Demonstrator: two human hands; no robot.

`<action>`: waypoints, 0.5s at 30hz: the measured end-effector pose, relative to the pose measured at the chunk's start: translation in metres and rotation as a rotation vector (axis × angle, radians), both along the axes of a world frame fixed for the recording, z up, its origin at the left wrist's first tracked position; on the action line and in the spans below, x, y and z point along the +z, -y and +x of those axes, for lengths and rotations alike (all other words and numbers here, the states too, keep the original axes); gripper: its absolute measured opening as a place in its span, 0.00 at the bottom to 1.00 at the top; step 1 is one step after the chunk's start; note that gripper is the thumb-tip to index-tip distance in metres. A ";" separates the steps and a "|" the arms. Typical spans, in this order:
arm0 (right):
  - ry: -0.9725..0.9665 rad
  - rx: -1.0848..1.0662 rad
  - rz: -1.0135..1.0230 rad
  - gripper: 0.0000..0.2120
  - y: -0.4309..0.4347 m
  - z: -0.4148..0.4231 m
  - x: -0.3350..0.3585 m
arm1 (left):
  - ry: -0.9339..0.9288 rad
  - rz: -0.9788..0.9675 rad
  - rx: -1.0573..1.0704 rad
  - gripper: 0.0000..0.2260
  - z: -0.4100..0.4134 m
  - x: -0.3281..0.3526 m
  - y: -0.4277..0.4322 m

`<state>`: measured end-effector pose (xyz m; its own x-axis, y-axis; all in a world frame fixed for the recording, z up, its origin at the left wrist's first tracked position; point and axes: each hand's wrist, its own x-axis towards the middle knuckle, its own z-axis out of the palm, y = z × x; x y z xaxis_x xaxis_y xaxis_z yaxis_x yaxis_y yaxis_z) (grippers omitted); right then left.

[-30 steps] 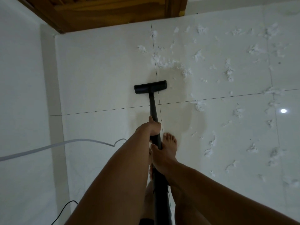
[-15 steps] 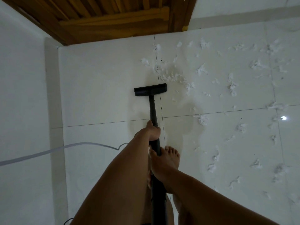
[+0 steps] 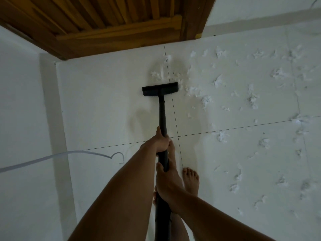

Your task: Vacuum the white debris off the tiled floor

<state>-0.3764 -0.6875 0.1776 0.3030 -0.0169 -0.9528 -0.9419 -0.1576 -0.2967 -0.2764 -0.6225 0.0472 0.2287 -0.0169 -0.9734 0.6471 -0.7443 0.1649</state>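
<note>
A black vacuum wand point(image 3: 162, 117) runs from my hands down to a flat black floor nozzle point(image 3: 160, 89) resting on the white tiled floor point(image 3: 104, 105). My left hand point(image 3: 159, 141) grips the wand higher up its shaft, and my right hand point(image 3: 167, 185) grips it lower, nearer my body. White debris point(image 3: 206, 100) lies in scattered tufts right of the nozzle and over the right half of the floor. A small clump of debris point(image 3: 159, 73) sits just beyond the nozzle's front edge.
A wooden door point(image 3: 111, 23) with its dark frame closes off the far side. A white wall point(image 3: 22, 119) runs along the left, with a pale cord point(image 3: 57, 156) trailing from it across the floor. My bare foot point(image 3: 191, 180) stands right of the wand.
The nozzle has been pushed forward toward the door into the debris near the tile joint. My view has tilted up, showing more of the door. Both hands stayed on the wand.
</note>
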 end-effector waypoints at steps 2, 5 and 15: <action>-0.017 -0.047 -0.014 0.25 -0.004 0.007 -0.005 | 0.006 0.000 -0.004 0.31 0.006 0.001 -0.001; -0.039 -0.098 -0.016 0.26 -0.009 0.013 -0.009 | 0.013 -0.007 -0.012 0.31 0.011 -0.001 -0.003; 0.028 -0.103 -0.020 0.26 -0.005 0.017 -0.035 | 0.062 0.012 -0.038 0.31 0.021 -0.017 0.002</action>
<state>-0.3595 -0.6830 0.1421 0.3256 -0.0686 -0.9430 -0.9446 -0.0667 -0.3213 -0.2550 -0.6245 0.0299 0.2881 -0.0157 -0.9575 0.6069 -0.7705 0.1952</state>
